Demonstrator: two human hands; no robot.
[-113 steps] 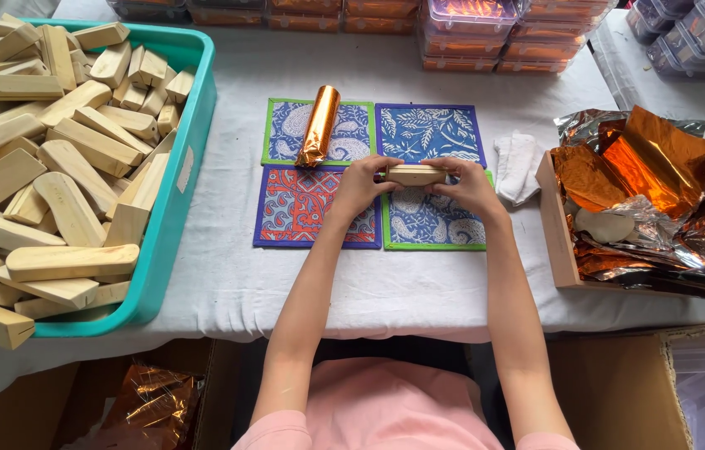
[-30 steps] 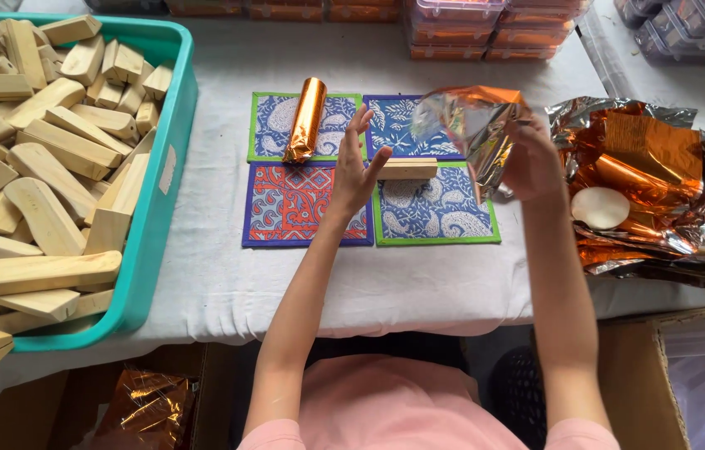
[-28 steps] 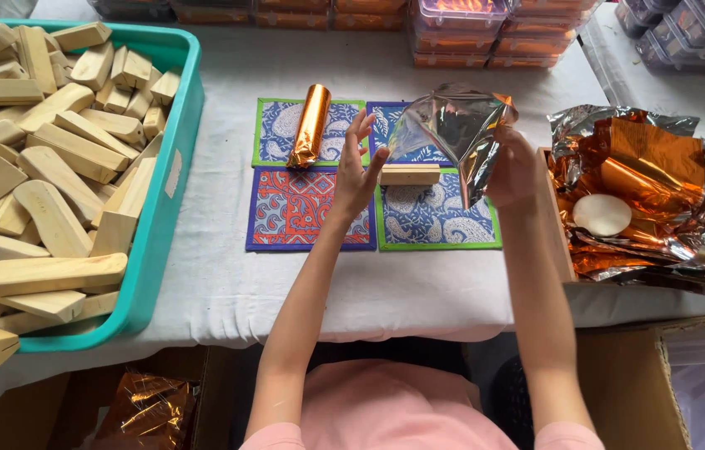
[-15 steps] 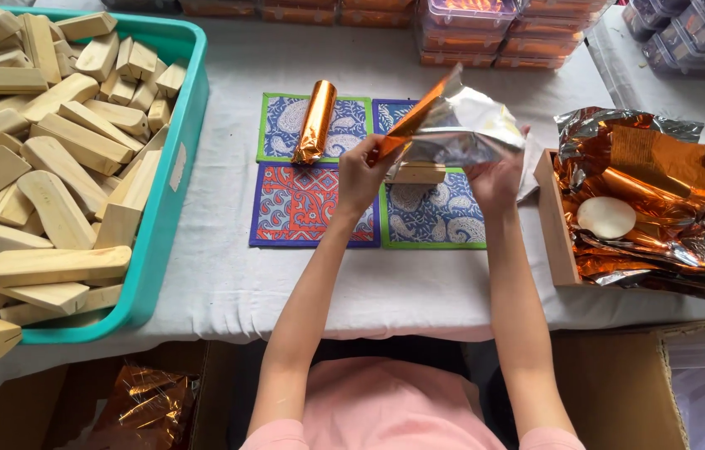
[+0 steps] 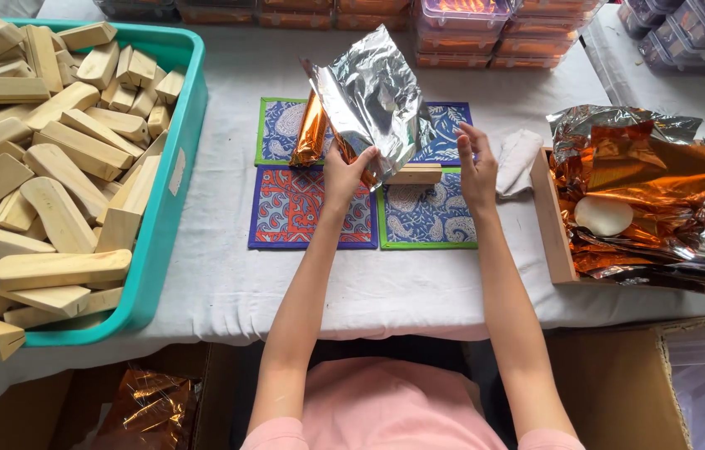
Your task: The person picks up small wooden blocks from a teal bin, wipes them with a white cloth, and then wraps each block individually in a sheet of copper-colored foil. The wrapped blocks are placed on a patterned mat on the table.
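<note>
One wood block [image 5: 413,173] lies bare on the mats [image 5: 427,218], not wrapped yet. Left hand [image 5: 344,171] pinches the foil sheet [image 5: 369,96] above it; right hand [image 5: 477,162] hovers open beside. One block [image 5: 311,132] is wrapped.

Bare white tablecloth [image 5: 227,100] lies open between the teal bin [image 5: 170,200] of wooden blocks and the patterned mats [image 5: 312,208]. To the right, a folded cloth [image 5: 517,158] and the wooden tray [image 5: 554,218] of foil crowd close. Stacked plastic boxes [image 5: 469,29] wall off the far edge.
</note>
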